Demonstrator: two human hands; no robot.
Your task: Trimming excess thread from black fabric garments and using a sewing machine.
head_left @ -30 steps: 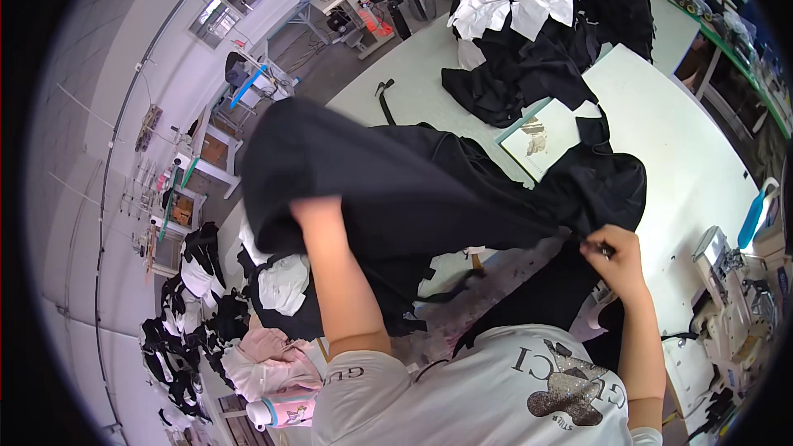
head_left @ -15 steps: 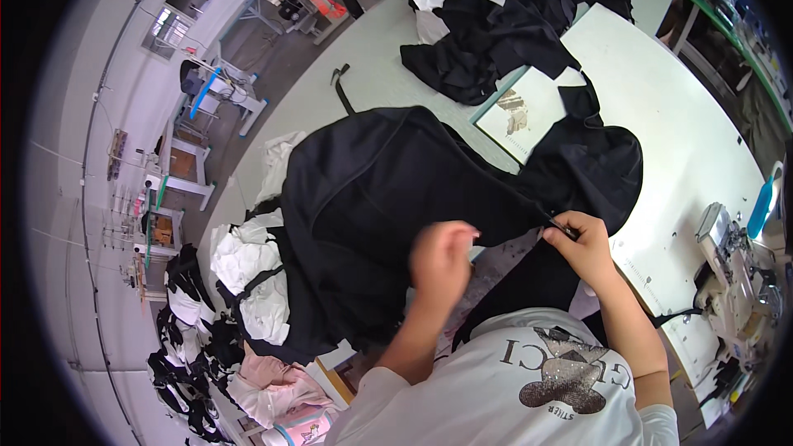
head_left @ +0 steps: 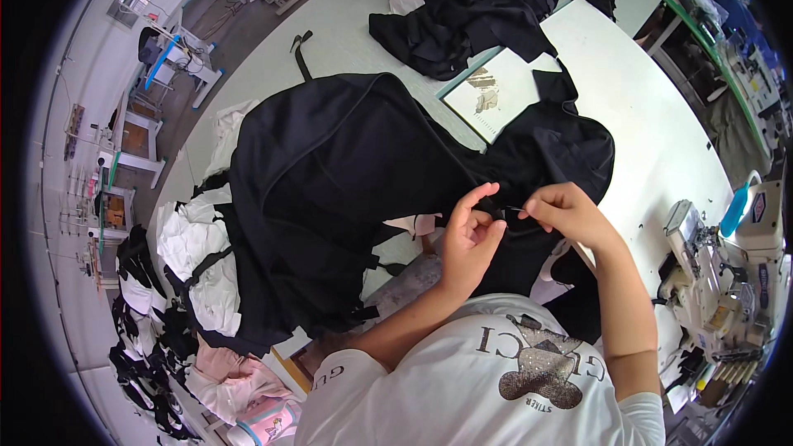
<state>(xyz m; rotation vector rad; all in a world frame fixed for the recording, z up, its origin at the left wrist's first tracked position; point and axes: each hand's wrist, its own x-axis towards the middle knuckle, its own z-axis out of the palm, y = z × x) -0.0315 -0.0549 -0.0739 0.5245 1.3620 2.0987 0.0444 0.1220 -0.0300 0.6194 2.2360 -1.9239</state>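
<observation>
A large black cloth piece (head_left: 330, 149), sewn with curved seams, spreads over the table in front of me and continues to the right as a bunched black part (head_left: 570, 144). My left hand (head_left: 469, 239) pinches a small dark bit of this black fabric between thumb and fingers. Facing it, my right hand (head_left: 568, 211) has its thumb and forefinger closed on a thin metal-tipped tool (head_left: 515, 209), whose kind is too small to make out. The tool's tip points at the left hand's fingertips.
A pale box with a printed picture (head_left: 487, 99) lies beyond the cloth. Black and white pieces (head_left: 462, 12) are heaped at the far edge, with white crumpled material (head_left: 194, 239) at left. A sewing machine (head_left: 702, 256) stands at right, near a blue-handled item (head_left: 735, 211).
My left hand, blurred and apart from the cloth before, has moved right to meet the right hand at the fabric. The whole view has shifted, and the cloth appears farther left.
</observation>
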